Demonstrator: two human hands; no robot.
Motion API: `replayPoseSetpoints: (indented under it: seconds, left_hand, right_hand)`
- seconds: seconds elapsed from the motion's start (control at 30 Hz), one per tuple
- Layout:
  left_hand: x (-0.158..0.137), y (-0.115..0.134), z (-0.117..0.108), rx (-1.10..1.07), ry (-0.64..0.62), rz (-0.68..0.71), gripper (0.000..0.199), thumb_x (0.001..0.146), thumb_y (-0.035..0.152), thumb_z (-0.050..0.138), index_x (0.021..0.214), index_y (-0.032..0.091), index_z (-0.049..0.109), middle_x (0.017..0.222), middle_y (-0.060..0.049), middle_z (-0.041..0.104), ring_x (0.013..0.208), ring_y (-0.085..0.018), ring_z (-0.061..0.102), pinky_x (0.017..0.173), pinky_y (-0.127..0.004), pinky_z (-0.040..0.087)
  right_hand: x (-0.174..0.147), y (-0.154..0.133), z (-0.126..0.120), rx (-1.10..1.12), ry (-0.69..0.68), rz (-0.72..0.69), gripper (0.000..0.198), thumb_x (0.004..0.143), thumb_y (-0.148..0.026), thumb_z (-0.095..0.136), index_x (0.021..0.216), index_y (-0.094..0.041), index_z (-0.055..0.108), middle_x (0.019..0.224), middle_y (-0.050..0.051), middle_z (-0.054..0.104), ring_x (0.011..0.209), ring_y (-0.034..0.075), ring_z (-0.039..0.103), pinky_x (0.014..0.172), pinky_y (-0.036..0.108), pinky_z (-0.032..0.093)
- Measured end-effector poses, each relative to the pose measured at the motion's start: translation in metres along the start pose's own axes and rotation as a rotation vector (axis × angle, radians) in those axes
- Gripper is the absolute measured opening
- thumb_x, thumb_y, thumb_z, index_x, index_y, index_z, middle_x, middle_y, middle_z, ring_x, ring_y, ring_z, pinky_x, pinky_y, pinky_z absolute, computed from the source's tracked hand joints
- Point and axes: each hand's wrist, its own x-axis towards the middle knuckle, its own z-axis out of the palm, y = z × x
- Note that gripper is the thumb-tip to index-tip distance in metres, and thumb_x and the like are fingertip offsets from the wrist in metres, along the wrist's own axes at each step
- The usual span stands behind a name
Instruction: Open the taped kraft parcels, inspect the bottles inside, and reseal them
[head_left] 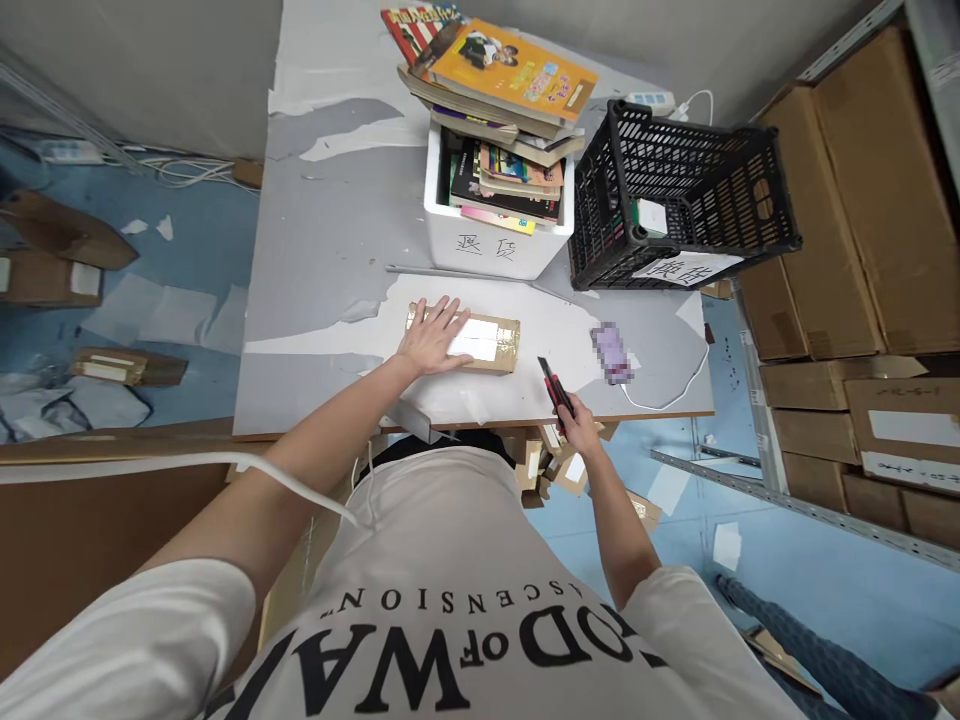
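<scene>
A small brown cardboard box (487,368) with a white label and shiny tape on its ends lies on the table, near its front edge. My left hand (433,338) rests flat on top of the box's left half, fingers spread. In my right hand (580,424) is a red and black box cutter (556,388), its tip pointing up and left. The cutter is apart from the box, to its right. A phone in a purple case (612,352), blurred in the picture, lies farther right with a white cable plugged in.
Behind the box stands a white bin (480,245) piled with books (517,75). Right of it sits a black plastic crate (682,200) holding a small box. Cardboard cartons (847,200) fill a shelf at right. A white cable (187,462) crosses over my left arm.
</scene>
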Motion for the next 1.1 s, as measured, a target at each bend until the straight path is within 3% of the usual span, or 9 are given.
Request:
replayPoseSetpoints:
  seconds: [0.07,0.17,0.47,0.57,0.67,0.73,0.83,0.93,1.1]
  left_hand:
    - [-0.002,0.001,0.001,-0.001,0.053,0.021,0.078,0.084,0.061,0.045,0.145,0.014,0.032,0.153,-0.018,0.029,0.144,-0.036,0.017,0.114,-0.059,0.004]
    - [-0.011,0.006,0.004,-0.002,0.106,0.059,0.062,0.088,0.053,0.044,0.137,0.016,0.044,0.148,-0.017,0.038,0.14,-0.034,0.027,0.114,-0.057,0.011]
    - [-0.049,0.013,0.023,-0.053,0.166,0.093,0.035,0.092,0.03,0.044,0.123,0.02,0.058,0.122,-0.015,0.06,0.119,-0.027,0.052,0.108,-0.05,0.034]
    - [-0.051,0.011,0.031,-0.072,0.192,0.087,0.035,0.093,0.026,0.043,0.124,0.02,0.058,0.123,-0.014,0.061,0.121,-0.026,0.052,0.108,-0.05,0.035]
    - [-0.05,0.011,0.036,-0.097,0.183,0.062,0.036,0.094,0.027,0.041,0.125,0.02,0.058,0.126,-0.013,0.061,0.123,-0.026,0.051,0.108,-0.05,0.037]
    - [-0.049,0.012,0.038,-0.12,0.171,0.048,0.037,0.093,0.027,0.042,0.125,0.019,0.058,0.126,-0.013,0.061,0.124,-0.027,0.052,0.107,-0.05,0.038]
    - [-0.048,0.012,0.039,-0.149,0.158,0.042,0.037,0.093,0.028,0.043,0.125,0.018,0.059,0.123,-0.014,0.063,0.122,-0.027,0.054,0.105,-0.05,0.042]
    - [-0.047,0.012,0.039,-0.167,0.154,0.04,0.036,0.092,0.027,0.045,0.124,0.019,0.06,0.122,-0.015,0.064,0.121,-0.027,0.055,0.103,-0.05,0.043]
    - [-0.048,0.012,0.038,-0.166,0.172,0.034,0.034,0.093,0.027,0.045,0.123,0.019,0.06,0.122,-0.014,0.064,0.121,-0.026,0.055,0.102,-0.047,0.043]
  right_hand:
    - [0.004,0.014,0.007,-0.171,0.08,-0.056,0.052,0.091,-0.037,0.033,0.138,-0.017,0.042,0.1,0.012,0.062,0.084,0.023,0.06,0.074,0.039,0.052]
    - [0.018,0.026,0.021,-0.391,0.224,-0.022,0.057,0.091,-0.029,0.029,0.146,-0.013,0.031,0.118,0.018,0.053,0.105,0.028,0.054,0.089,0.045,0.046]
    - [0.045,0.037,0.07,-0.699,0.246,0.102,0.057,0.091,-0.024,0.033,0.148,-0.016,0.028,0.122,0.022,0.046,0.111,0.032,0.048,0.088,0.048,0.043]
    - [0.05,0.02,0.064,-0.693,0.327,0.077,0.057,0.092,-0.029,0.036,0.146,-0.014,0.032,0.132,0.024,0.04,0.12,0.036,0.042,0.094,0.053,0.038]
    - [0.068,-0.026,0.048,-0.639,0.444,-0.103,0.061,0.094,-0.036,0.033,0.149,-0.01,0.023,0.141,0.025,0.033,0.129,0.035,0.034,0.1,0.053,0.034]
    - [0.085,-0.067,0.04,-0.636,0.365,-0.343,0.063,0.095,-0.041,0.034,0.15,-0.012,0.021,0.142,0.023,0.036,0.13,0.032,0.033,0.104,0.049,0.032]
    - [0.108,-0.122,0.043,-0.773,0.074,-0.635,0.062,0.092,-0.044,0.043,0.147,-0.018,0.03,0.147,0.018,0.034,0.134,0.031,0.03,0.107,0.046,0.028]
    - [0.12,-0.151,0.056,-0.945,-0.102,-0.671,0.057,0.094,-0.039,0.043,0.146,-0.018,0.032,0.147,0.018,0.035,0.13,0.031,0.035,0.106,0.045,0.028]
    - [0.119,-0.158,0.069,-1.161,-0.156,-0.681,0.052,0.096,-0.018,0.024,0.147,-0.007,0.026,0.14,0.025,0.041,0.124,0.034,0.039,0.105,0.051,0.026]
